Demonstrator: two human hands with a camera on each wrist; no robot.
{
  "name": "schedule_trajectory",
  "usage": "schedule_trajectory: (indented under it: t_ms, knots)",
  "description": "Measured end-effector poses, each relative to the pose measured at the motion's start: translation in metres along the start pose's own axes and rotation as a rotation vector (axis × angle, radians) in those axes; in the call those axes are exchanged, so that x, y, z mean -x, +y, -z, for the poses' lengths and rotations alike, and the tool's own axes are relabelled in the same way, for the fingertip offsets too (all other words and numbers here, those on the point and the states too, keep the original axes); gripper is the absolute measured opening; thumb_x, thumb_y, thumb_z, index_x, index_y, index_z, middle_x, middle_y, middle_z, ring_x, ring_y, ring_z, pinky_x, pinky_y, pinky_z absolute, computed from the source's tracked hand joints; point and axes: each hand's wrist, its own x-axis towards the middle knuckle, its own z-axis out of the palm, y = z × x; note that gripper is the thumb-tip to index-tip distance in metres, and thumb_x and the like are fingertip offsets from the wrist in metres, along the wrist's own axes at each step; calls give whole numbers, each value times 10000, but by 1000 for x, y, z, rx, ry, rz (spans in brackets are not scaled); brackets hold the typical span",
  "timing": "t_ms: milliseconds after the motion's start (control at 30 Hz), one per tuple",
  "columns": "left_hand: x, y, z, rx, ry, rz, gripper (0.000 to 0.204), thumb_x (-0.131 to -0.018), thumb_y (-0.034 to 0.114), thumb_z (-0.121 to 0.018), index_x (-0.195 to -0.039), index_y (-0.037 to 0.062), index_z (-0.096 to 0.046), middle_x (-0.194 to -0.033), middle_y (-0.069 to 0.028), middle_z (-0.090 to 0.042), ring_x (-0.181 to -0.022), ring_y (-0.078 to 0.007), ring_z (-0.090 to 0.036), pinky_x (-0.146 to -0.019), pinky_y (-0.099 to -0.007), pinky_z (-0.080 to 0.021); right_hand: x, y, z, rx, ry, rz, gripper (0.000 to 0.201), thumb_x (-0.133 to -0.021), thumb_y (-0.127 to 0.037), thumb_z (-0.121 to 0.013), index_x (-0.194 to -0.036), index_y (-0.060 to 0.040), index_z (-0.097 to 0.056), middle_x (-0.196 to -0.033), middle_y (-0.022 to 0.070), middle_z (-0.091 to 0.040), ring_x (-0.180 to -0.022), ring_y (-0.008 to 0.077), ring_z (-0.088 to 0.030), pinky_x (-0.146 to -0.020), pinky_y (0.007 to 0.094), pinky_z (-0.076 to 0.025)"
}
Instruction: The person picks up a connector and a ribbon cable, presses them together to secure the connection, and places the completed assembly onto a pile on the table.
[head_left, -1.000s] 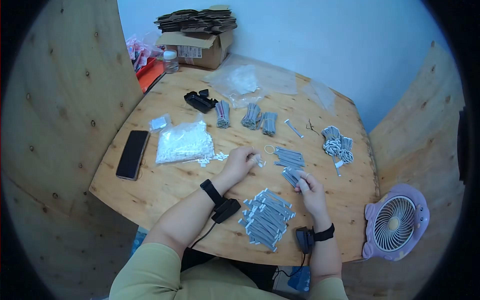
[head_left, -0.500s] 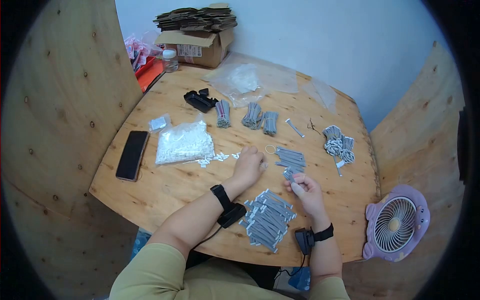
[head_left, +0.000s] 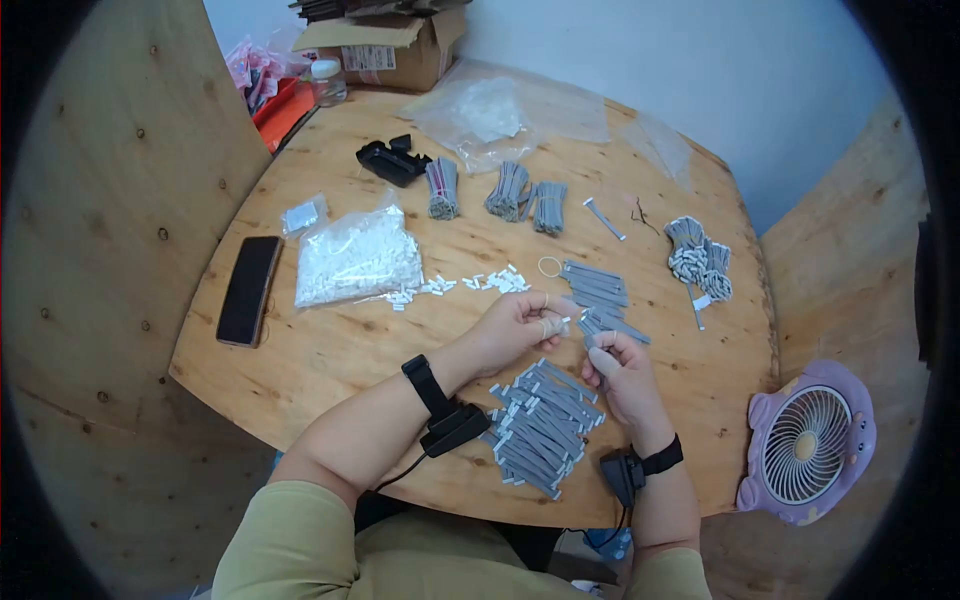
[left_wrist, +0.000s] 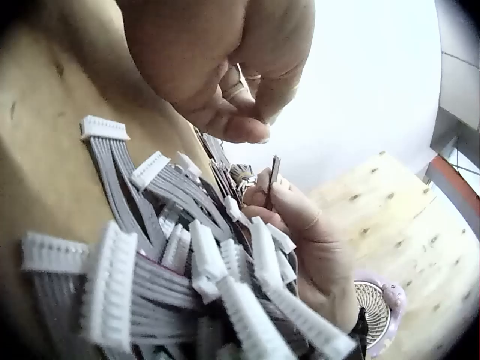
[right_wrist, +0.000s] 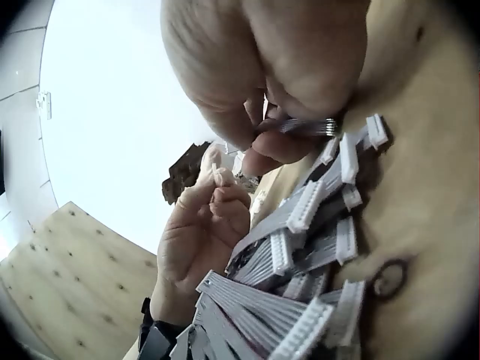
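Left hand [head_left: 518, 328] has moved nearer the right hand [head_left: 630, 375] since the earlier frame. Gray ribbon cable [right_wrist: 304, 126] is pinched in the right fingers, beyond the cable pile [head_left: 545, 425]; left fingers pinch an apparent small white connector [head_left: 566, 321]. Advisable: square connector to cable end before pressing.

Phone [head_left: 248, 292]: dark-screened, flat, nine o'clock;
Fan [head_left: 805, 445]: purple-framed, four o'clock;
Carton [head_left: 390, 58]: brown cardboard, eleven o'clock;
Bottle [head_left: 327, 88]: clear, white-capped, also toward eleven o'clock.

Held cable [right_wrist: 306, 127] partly hidden; cardboard stack [head_left: 375, 8] cut off.
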Motion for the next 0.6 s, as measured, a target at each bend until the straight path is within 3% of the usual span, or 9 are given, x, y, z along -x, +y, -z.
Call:
schedule_trajectory:
  t_ms: [333, 600]
  knots:
    - [-3, -4, 6, 33, -67, 48, 152, -827, 49, -524, -970, 5, -554, -784, -32, -578, -691, -77, -540, -620, -209, -457, -3, -2, -1, 8, -11, -46, 81, -814, -82, -532, -869, -25, -552, -629, 20, -541, -542, 58, -478, -489, 173, -364]
    - [-2, -5, 4, -131, -123, 45, 149, -810, 56, -562, -946, -5, -555, -784, -29, -590, -687, -78, -555, -626, -209, -463, -1, -6, -5, 4, 11, -66, 53, -805, -69, -546, -842, -31, -540, -631, 1, -526, -550, 47, -469, -503, 169, -369]
